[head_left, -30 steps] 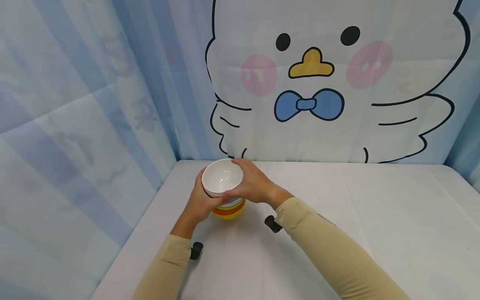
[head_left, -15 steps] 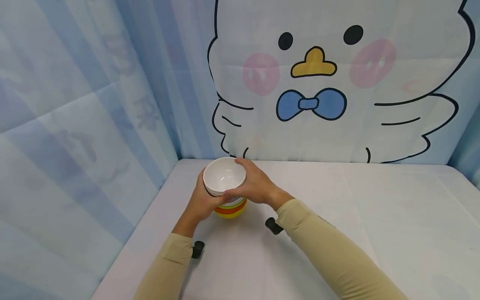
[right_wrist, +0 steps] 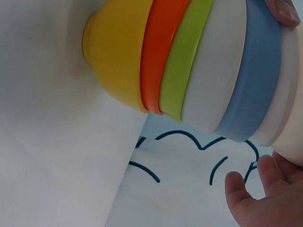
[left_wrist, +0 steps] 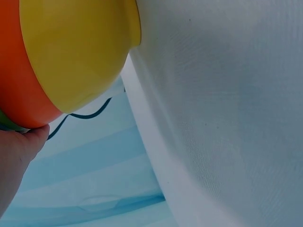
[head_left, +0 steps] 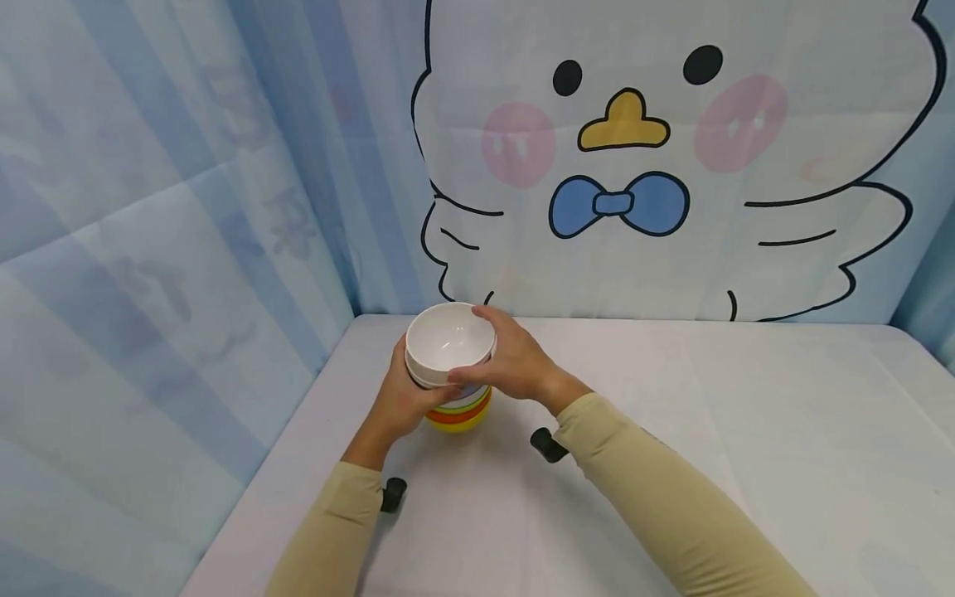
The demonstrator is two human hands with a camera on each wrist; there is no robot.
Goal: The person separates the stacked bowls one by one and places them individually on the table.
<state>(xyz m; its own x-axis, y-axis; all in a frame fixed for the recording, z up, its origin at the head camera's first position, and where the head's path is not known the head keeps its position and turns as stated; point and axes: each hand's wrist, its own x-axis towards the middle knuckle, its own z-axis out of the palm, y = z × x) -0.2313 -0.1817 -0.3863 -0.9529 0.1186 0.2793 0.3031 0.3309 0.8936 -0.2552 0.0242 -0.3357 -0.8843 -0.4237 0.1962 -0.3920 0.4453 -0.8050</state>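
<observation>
We see 2 hands on a stack [right_wrist: 208, 71] of nested bowls, which stands upright at the far left of the table [head_left: 671, 431], near its back edge. The left hand [head_left: 403, 402] is curved round the stack's left side, its thumb laid across the near face below the top rims; it has hold of the stack. The right hand [head_left: 522, 363] grips the top bowl [head_left: 448, 342], a white 1, from the right, its thumb on the near side and a finger at the far rim, spread no wider than the bowl.

From the right wrist we can count at least 6 colour bands: yellow lowest, then orange, green, white, blue and white again. The yellow bowl [right_wrist: 118, 47] has its foot down at the table; we cannot tell whether it touches. In the left wrist view we see fingertips against the orange bowl [left_wrist: 26, 90].

Both forearms wear beige sleeves [head_left: 664, 497], and a black device [head_left: 549, 445] shows at each wrist. Behind the table hangs a cloth [head_left: 619, 274] with a cartoon face and a blue bow tie; a striped blue curtain [head_left: 164, 290] covers the left.
</observation>
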